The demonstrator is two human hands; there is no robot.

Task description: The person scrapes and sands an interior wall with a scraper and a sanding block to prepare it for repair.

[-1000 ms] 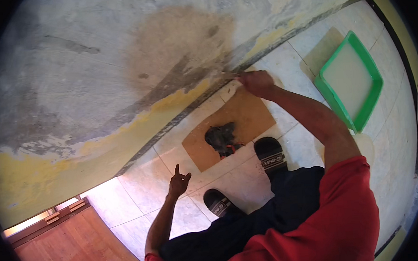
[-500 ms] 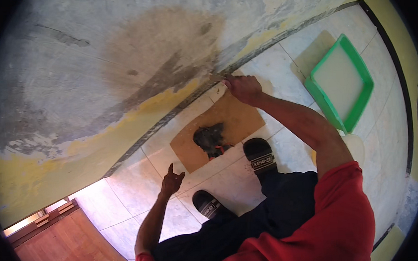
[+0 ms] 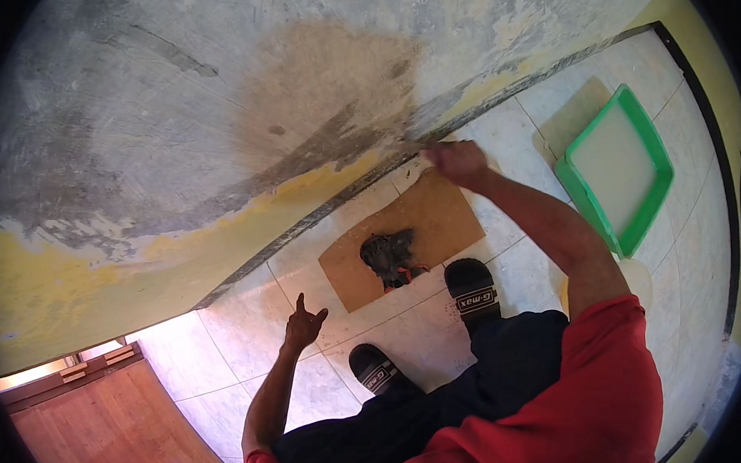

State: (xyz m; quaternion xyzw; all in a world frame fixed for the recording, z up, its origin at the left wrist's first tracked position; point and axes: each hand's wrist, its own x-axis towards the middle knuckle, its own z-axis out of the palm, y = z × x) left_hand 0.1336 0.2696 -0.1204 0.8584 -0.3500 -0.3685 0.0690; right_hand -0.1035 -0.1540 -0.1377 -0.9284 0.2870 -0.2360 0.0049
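Observation:
My right hand [image 3: 460,165] grips a scraper [image 3: 416,148], blurred, against the lower part of a patchy wall [image 3: 170,142], where grey plaster meets flaking yellow paint beside a brown stain. My left hand [image 3: 304,325] hangs over the white tiles with index and little fingers extended and the others bent, holding nothing visible. Between my hands and the wall lies a sheet of brown board [image 3: 450,214] on the floor, bearing a crumpled dark object [image 3: 385,256] with red parts that I cannot identify clearly.
A green rectangular tray [image 3: 656,180] with milky white contents sits on the tiles [image 3: 225,351] at right, with a pale object [image 3: 632,275] partly behind my arm. My sandalled feet stand below the board. A wooden panel [image 3: 111,426] lies at lower left; another wall [image 3: 708,66] bounds the right.
The whole view has shifted slightly. My right hand keeps moving at the wall's lower part with the scraper, now more blurred. My left hand keeps the same shape.

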